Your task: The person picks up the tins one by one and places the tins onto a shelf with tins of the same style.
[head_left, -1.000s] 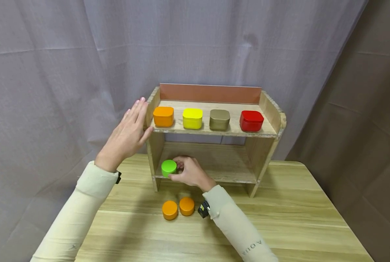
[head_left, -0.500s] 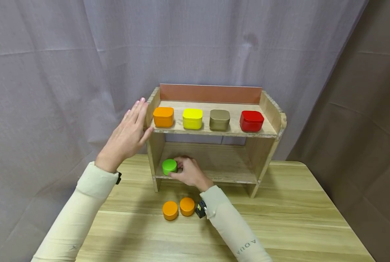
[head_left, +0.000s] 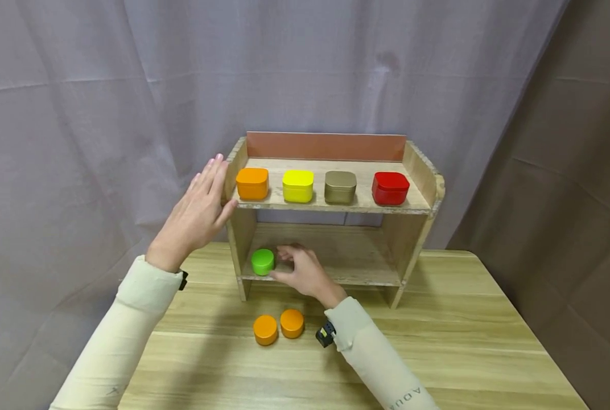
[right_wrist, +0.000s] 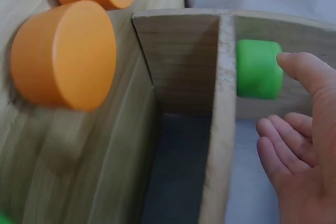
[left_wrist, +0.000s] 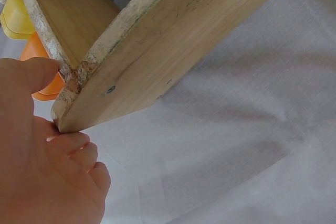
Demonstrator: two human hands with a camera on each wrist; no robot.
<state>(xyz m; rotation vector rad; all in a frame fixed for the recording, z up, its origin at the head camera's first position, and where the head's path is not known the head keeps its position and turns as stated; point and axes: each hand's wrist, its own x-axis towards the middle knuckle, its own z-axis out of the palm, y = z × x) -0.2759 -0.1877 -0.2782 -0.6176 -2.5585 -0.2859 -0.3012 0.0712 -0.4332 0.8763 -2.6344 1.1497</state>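
A round green container [head_left: 263, 262] stands at the left end of the lower shelf of a small wooden rack [head_left: 320, 250]. Just to its right, my right hand [head_left: 305, 272] has thumb and fingers spread apart, holding nothing. In the right wrist view the thumb tip overlaps the edge of the green container [right_wrist: 259, 69]; whether it touches I cannot tell. My left hand [head_left: 192, 210] rests against the rack's upper left side with fingers extended. Its thumb lies on the front corner of the side panel [left_wrist: 131, 61] in the left wrist view.
Two round orange containers [head_left: 266, 330] stand on the wooden table [head_left: 464, 341] before the rack. On the top shelf sit orange [head_left: 252, 184], yellow [head_left: 298, 186], olive [head_left: 340, 187] and red [head_left: 390, 188] boxes. A grey curtain [head_left: 305, 68] hangs behind.
My right hand has let go of the green container and drawn slightly away to the right. The container stays on the lower shelf. The left hand keeps its place against the rack.
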